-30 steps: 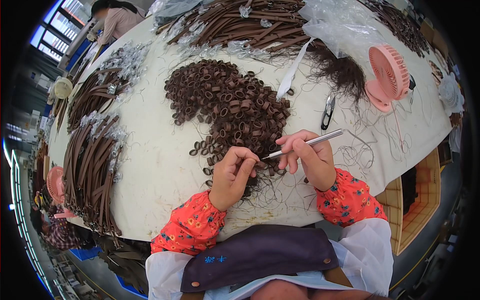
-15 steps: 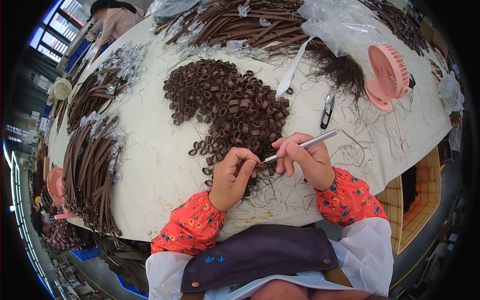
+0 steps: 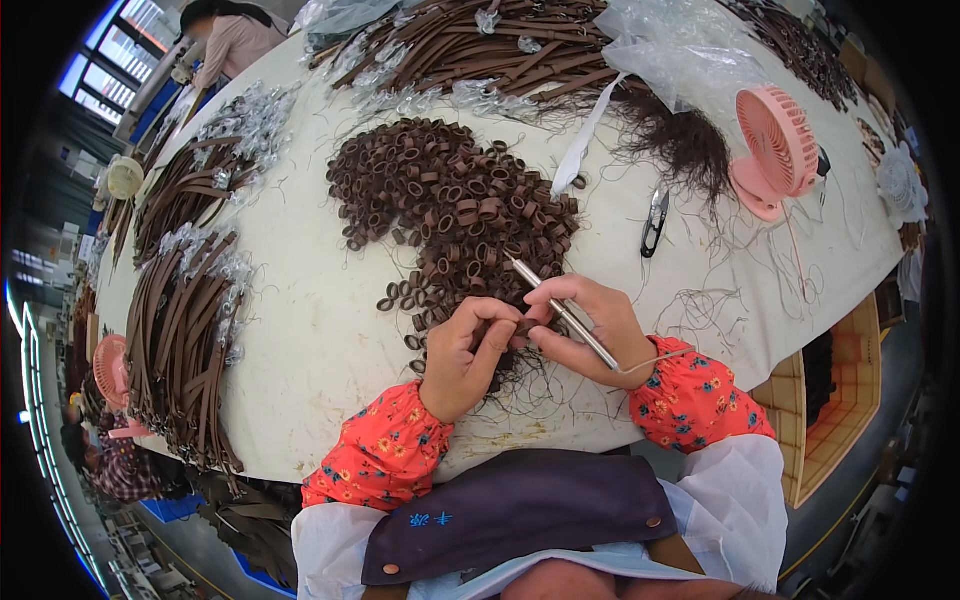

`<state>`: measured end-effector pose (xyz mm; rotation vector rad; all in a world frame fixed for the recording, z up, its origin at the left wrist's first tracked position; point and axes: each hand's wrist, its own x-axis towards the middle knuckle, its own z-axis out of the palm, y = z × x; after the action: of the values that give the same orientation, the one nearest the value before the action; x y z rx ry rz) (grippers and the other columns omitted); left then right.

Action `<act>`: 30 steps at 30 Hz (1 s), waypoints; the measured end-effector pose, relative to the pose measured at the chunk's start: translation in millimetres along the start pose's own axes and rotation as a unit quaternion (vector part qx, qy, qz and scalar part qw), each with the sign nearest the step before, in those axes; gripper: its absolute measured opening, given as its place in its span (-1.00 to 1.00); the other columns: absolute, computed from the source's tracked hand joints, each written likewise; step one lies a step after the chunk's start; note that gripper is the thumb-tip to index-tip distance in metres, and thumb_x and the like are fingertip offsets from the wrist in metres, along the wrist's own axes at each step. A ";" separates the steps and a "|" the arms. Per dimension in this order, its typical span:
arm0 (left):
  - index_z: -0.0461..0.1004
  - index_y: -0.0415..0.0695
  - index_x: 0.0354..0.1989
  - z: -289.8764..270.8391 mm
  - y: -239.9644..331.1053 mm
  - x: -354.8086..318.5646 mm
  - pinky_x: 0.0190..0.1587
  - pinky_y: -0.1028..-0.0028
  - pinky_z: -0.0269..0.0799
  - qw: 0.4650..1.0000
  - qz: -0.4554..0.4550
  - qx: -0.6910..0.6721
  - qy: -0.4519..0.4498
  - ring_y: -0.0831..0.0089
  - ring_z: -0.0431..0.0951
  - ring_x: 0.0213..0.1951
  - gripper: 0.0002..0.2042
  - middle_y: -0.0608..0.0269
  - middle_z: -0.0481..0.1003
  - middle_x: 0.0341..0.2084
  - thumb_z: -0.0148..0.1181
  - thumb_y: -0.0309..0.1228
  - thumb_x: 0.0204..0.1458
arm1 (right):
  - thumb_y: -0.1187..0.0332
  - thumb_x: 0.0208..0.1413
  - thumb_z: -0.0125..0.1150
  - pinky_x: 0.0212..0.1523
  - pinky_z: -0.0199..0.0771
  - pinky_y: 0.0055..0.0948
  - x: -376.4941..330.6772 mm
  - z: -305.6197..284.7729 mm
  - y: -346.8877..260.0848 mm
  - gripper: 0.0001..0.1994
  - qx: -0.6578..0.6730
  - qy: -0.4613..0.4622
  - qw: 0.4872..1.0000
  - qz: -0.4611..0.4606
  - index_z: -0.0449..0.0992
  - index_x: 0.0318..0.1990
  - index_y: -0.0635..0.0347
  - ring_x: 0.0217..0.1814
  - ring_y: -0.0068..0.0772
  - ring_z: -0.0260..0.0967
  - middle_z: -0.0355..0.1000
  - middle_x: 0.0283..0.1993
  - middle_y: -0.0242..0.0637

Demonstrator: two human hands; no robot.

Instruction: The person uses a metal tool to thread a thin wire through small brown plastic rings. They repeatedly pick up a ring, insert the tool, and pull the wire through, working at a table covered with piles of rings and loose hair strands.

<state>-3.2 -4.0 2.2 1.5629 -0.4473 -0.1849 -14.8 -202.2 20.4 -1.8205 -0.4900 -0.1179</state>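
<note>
Brown leather loops (image 3: 455,205) heaped; right hand (image 3: 590,325) grips metal tool (image 3: 560,308); left hand (image 3: 470,350) pinches one loop.

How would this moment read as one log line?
left hand: pinches brown loop | right hand: holds metal tool | loop pile behind | snips, fan right

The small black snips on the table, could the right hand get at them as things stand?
Probably yes, but not at once: the right hand holds a thin metal tool. The snips lie beyond it on bare table, nothing between.
</note>
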 end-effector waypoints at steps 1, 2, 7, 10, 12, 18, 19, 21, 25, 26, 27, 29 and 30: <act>0.37 -0.27 -0.12 0.2 -0.4 0.1 -0.38 0.64 0.37 1.000 0.004 -0.005 0.007 0.65 0.45 -0.45 -0.85 0.27 0.49 -0.42 0.03 -0.48 0.20 | 0.53 -0.07 0.30 -0.26 0.48 -0.44 0.9 0.0 -0.8 -0.66 -0.029 0.026 0.999 -0.027 0.41 -0.09 0.17 -0.27 -0.37 0.48 0.45 -0.32 -0.28; 0.37 -0.27 -0.09 -0.4 0.7 0.2 -0.38 0.64 0.36 1.000 -0.012 -0.027 0.008 0.66 0.44 -0.45 -0.83 0.28 0.49 -0.43 0.04 -0.48 0.19 | 0.55 -0.10 0.30 -0.28 0.48 -0.44 1.8 -0.1 0.4 -0.65 -0.054 0.037 0.996 -0.057 0.41 -0.10 0.16 -0.28 -0.35 0.47 0.45 -0.33 -0.28; 0.45 -0.26 -0.05 -6.1 3.0 2.5 -0.42 0.66 0.31 0.998 -0.067 -0.007 -0.021 0.72 0.40 -0.49 -0.77 0.35 0.50 -0.52 0.14 -0.52 0.13 | 0.60 -0.19 0.30 -0.37 0.45 -0.39 6.0 -1.3 5.1 -0.62 -0.121 0.060 0.978 -0.161 0.42 -0.13 0.13 -0.36 -0.27 0.42 0.43 -0.38 -0.30; 0.54 -0.24 -0.16 -8.1 5.1 4.8 -0.42 0.66 0.30 0.995 -0.098 -0.023 -0.024 0.74 0.39 -0.49 -0.84 0.39 0.49 -0.56 0.18 -0.52 0.09 | 0.60 -0.19 0.30 -0.38 0.44 -0.38 6.2 -0.6 4.6 -0.62 -0.128 0.065 0.975 -0.169 0.42 -0.14 0.13 -0.37 -0.27 0.41 0.42 -0.38 -0.31; 0.56 -0.24 -0.20 -8.3 6.9 4.9 -0.41 0.65 0.32 0.994 -0.104 -0.011 -0.016 0.73 0.41 -0.48 -0.87 0.37 0.51 -0.54 0.19 -0.53 0.08 | 0.60 -0.20 0.30 -0.38 0.44 -0.38 6.3 -0.2 4.3 -0.62 -0.126 0.062 0.976 -0.166 0.42 -0.15 0.13 -0.37 -0.26 0.41 0.42 -0.39 -0.30; 0.57 -0.25 -0.25 -12.5 6.4 10.6 -0.36 0.63 0.40 0.993 0.026 0.117 -0.017 0.66 0.51 -0.41 -0.89 0.29 0.54 -0.47 0.18 -0.56 0.07 | 0.60 -0.20 0.30 -0.38 0.44 -0.39 5.0 -0.7 2.2 -0.63 -0.122 0.054 0.981 -0.143 0.44 -0.16 0.12 -0.38 -0.27 0.40 0.41 -0.39 -0.30; 0.56 -0.25 -0.25 -12.5 6.9 10.9 -0.36 0.63 0.41 0.990 0.044 0.134 -0.016 0.64 0.52 -0.40 -0.89 0.28 0.54 -0.47 0.18 -0.56 0.07 | 0.60 -0.20 0.29 -0.38 0.44 -0.39 4.9 -0.8 2.0 -0.63 -0.121 0.051 0.982 -0.137 0.44 -0.16 0.11 -0.38 -0.28 0.40 0.40 -0.39 -0.31; 0.54 -0.25 -0.24 -8.3 1.8 7.3 -0.36 0.63 0.40 0.998 0.018 0.056 -0.007 0.63 0.53 -0.40 -0.90 0.28 0.54 -0.44 0.15 -0.56 0.10 | 0.59 -0.20 0.29 -0.38 0.44 -0.39 4.6 0.5 1.9 -0.64 -0.111 0.044 0.984 -0.133 0.44 -0.17 0.10 -0.38 -0.28 0.40 0.40 -0.39 -0.31; 0.44 -0.27 -0.19 -3.5 0.1 1.5 -0.36 0.64 0.39 0.997 -0.059 -0.028 -0.029 0.62 0.52 -0.39 -0.90 0.26 0.53 -0.40 0.05 -0.55 0.16 | 0.58 -0.19 0.29 -0.38 0.44 -0.39 3.5 2.5 2.7 -0.64 -0.102 0.036 0.986 -0.129 0.44 -0.17 0.10 -0.38 -0.27 0.40 0.40 -0.39 -0.31; 0.42 -0.26 -0.18 -2.1 -0.6 1.3 -0.37 0.65 0.38 0.997 -0.056 -0.040 -0.028 0.63 0.52 -0.40 -0.90 0.26 0.52 -0.39 0.03 -0.55 0.18 | 0.58 -0.19 0.29 -0.37 0.44 -0.38 3.2 2.8 2.8 -0.64 -0.106 0.035 0.985 -0.131 0.44 -0.16 0.10 -0.37 -0.27 0.40 0.40 -0.40 -0.31; 0.39 -0.26 -0.17 -0.5 -1.8 1.0 -0.38 0.65 0.38 0.997 -0.053 -0.052 -0.027 0.63 0.51 -0.40 -0.90 0.25 0.52 -0.39 0.00 -0.54 0.19 | 0.58 -0.19 0.30 -0.37 0.44 -0.38 3.2 3.2 3.0 -0.63 -0.109 0.034 0.984 -0.135 0.44 -0.15 0.10 -0.37 -0.27 0.41 0.40 -0.40 -0.31; 0.35 -0.25 -0.16 1.1 -3.6 0.4 -0.39 0.66 0.36 0.996 -0.051 -0.066 -0.023 0.64 0.49 -0.42 -0.90 0.25 0.52 -0.38 -0.04 -0.53 0.21 | 0.57 -0.18 0.30 -0.36 0.44 -0.38 3.0 3.8 3.1 -0.63 -0.108 0.028 0.984 -0.136 0.43 -0.13 0.10 -0.37 -0.26 0.41 0.40 -0.39 -0.30; 0.34 -0.25 -0.15 1.5 -4.4 0.0 -0.39 0.66 0.36 0.996 -0.051 -0.068 -0.020 0.64 0.47 -0.43 -0.90 0.24 0.52 -0.38 -0.05 -0.53 0.22 | 0.56 -0.16 0.30 -0.36 0.44 -0.39 2.8 4.0 3.3 -0.63 -0.104 0.023 0.985 -0.134 0.43 -0.12 0.10 -0.38 -0.26 0.41 0.41 -0.39 -0.29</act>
<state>-3.0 -5.5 -2.2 1.4518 -0.3785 -0.3183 -11.7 -198.4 17.2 -1.9417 -0.7114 -0.4073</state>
